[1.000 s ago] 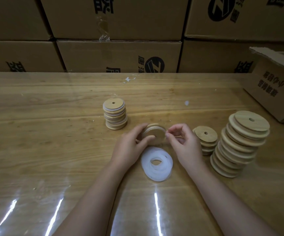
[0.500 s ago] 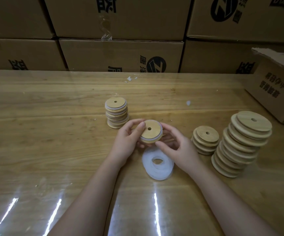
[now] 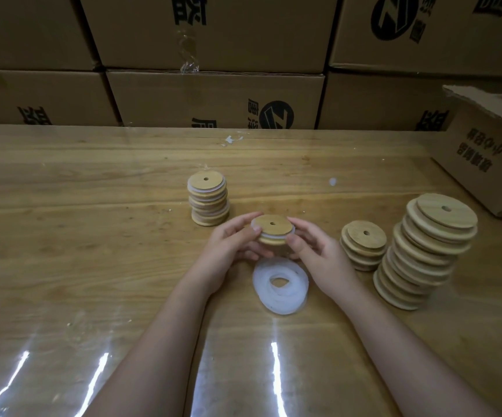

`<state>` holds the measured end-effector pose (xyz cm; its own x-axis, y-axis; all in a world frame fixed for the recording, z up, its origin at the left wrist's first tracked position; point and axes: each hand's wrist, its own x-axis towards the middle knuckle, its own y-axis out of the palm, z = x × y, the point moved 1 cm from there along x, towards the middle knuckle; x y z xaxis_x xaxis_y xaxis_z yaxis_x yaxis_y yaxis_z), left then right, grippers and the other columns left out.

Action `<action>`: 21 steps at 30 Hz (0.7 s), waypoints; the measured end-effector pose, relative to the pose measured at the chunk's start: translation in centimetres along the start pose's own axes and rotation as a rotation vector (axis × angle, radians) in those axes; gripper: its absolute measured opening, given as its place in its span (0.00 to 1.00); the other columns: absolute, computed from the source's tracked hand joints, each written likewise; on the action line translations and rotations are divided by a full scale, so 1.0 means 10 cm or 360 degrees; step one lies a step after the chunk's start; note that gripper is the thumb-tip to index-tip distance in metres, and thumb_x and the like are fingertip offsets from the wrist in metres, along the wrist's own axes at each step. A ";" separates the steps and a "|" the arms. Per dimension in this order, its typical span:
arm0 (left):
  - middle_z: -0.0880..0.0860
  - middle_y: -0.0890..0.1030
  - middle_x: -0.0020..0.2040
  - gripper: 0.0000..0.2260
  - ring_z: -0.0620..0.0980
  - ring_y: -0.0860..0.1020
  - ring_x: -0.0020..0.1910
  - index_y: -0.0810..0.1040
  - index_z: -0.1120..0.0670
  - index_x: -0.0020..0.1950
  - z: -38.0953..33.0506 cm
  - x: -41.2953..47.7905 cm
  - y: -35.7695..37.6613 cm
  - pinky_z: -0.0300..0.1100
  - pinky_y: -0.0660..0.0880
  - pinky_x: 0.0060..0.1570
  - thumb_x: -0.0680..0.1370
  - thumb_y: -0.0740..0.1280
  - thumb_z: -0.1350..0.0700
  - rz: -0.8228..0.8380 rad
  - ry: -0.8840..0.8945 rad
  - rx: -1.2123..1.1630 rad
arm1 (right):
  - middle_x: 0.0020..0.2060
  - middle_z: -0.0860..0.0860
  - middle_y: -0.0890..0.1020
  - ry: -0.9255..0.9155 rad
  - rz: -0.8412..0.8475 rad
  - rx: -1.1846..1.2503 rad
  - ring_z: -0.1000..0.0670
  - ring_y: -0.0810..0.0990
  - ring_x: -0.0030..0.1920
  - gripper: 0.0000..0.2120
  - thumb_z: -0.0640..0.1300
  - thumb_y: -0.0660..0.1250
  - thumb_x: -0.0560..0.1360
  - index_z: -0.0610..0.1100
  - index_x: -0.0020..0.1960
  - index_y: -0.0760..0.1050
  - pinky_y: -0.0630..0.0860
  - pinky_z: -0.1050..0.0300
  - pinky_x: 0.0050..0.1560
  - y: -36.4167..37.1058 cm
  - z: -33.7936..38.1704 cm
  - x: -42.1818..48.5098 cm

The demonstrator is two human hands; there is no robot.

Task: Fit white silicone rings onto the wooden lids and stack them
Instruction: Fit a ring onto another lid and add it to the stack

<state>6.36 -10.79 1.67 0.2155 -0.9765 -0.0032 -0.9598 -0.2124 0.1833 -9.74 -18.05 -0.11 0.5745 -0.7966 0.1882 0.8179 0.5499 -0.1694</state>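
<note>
A round wooden lid (image 3: 271, 228) with a small centre hole and a white silicone ring round its rim is held flat above the table. My left hand (image 3: 231, 245) grips its left edge and my right hand (image 3: 313, 251) grips its right edge. Just below them a pile of loose white silicone rings (image 3: 280, 285) lies on the table. Behind my left hand stands a stack of ringed lids (image 3: 208, 201). To the right stand a short stack of bare wooden lids (image 3: 363, 243) and a tall leaning stack of bare lids (image 3: 427, 251).
The wooden table (image 3: 78, 236) has a glossy clear cover. Closed cardboard boxes (image 3: 213, 97) line the far edge. An open cardboard box (image 3: 484, 152) sits at the back right, close to the tall stack.
The lid was tilted on edge between my fingers a second ago; it now lies flat, hole up, with the ring seated. Both hands have shifted slightly away from me.
</note>
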 end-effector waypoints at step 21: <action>0.54 0.84 0.39 0.12 0.49 0.83 0.34 0.75 0.52 0.61 -0.02 0.04 -0.04 0.34 0.76 0.30 0.78 0.63 0.57 -0.0263 0.0015 -0.0283 | 0.60 0.59 0.77 -0.0130 0.0059 -0.0026 0.57 0.75 0.62 0.25 0.38 0.64 0.76 0.68 0.60 0.71 0.75 0.58 0.57 -0.01 0.03 -0.01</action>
<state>6.89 -11.09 1.81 0.3692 -0.9285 -0.0383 -0.8649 -0.3584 0.3515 -9.83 -17.98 0.15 0.6054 -0.7524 0.2596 0.7959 0.5738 -0.1930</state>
